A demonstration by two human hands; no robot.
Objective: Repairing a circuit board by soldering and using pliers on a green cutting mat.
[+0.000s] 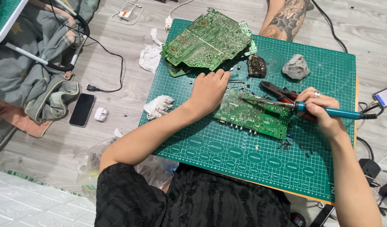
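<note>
Circuit board [253, 114], green and flat, lies near the centre of the green cutting mat [252, 162] that I see spread on the floor. My left hand [208, 91] presses down on the board's ten o'clock corner, fingers bent and nothing held in them. My right hand [322, 110], at three o'clock from the board, is closed around the blue handle of a soldering iron [303, 107], whose metal tip reaches across to touch the board's upper face. Red-handled cutters [279, 91] lie just above the iron, partly under that hand. At twelve o'clock a stack of larger green boards [208, 40] rests on the mat's far edge, with a dark lump [257, 66] and a grey lump [296, 67] beside it. Small dark parts [286, 145] are scattered at five o'clock. Off the mat at nine o'clock lie a crumpled tissue [159, 106] and a black phone [82, 109].
</note>
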